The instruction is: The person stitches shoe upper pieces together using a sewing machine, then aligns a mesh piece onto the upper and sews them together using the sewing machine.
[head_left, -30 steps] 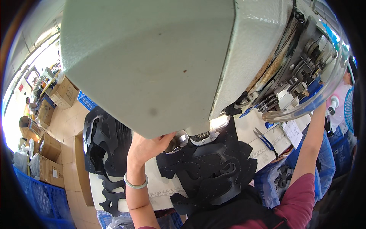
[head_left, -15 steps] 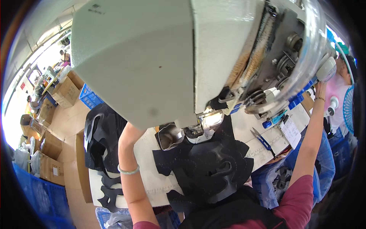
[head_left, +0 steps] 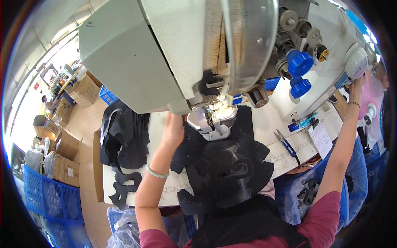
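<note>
A large pale sewing machine head [head_left: 128, 62] fills the upper middle. Beneath it, a shiny metal bed end [head_left: 213, 124] sits under the lit needle area. My left hand [head_left: 173, 131] is just left of this metal part, its fingertips hidden by the machine head. Black cut material [head_left: 223, 175] with curved openings and light stitch lines lies on the table in front of my body. My right hand [head_left: 356, 87] reaches far right to the machine's white rounded end [head_left: 356, 66], touching or nearly touching it. Its fingers are mostly hidden there.
Stacked black cut pieces [head_left: 124, 140] lie on the table's left side. Blue-handled scissors [head_left: 288, 148], a paper slip [head_left: 319, 138] and a lined blue bin [head_left: 297, 198] are on the right. Blue crates [head_left: 51, 194] and cardboard boxes [head_left: 62, 167] stand at left.
My view has shifted. The hollow metal cover that stuck out left of the needle area now sits against the bed end. My left hand has come out rightward from behind the machine head.
</note>
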### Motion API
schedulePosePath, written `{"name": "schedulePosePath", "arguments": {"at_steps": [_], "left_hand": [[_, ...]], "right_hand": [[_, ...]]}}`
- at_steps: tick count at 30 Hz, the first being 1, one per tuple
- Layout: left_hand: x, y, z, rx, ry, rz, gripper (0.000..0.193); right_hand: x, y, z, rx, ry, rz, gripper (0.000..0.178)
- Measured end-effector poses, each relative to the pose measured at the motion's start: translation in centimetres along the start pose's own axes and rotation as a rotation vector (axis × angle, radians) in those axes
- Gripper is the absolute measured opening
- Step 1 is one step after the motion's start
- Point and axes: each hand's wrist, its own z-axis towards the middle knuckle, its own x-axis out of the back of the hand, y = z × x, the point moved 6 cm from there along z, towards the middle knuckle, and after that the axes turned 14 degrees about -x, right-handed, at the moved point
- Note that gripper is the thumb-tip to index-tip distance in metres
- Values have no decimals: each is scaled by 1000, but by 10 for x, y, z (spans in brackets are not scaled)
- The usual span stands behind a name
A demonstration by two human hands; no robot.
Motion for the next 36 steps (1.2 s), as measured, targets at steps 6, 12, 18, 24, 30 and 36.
{"name": "schedulePosePath", "arguments": {"at_steps": [6, 12, 18, 24, 30, 36], "left_hand": [[-30, 4, -8, 320, 339, -767, 25], [-29, -19, -13, 346, 422, -670, 23], [-9, 25, -24, 117, 485, -336, 25], [26, 64, -84, 80, 460, -148, 21], [-13, 109, -111, 365, 330, -1001, 18], [-53, 165, -118, 385, 46, -1185, 25]], "right_hand": [[-4, 3, -2, 8, -19, -4, 42], [-16, 5, -4, 17, -88, 28, 39], [-22, 3, -21, 86, -63, -6, 37], [17, 17, -154, 525, 314, -513, 32], [-157, 124, -424, 199, -1474, -959, 30], [-150, 127, -482, 350, -1607, -552, 44]]}}
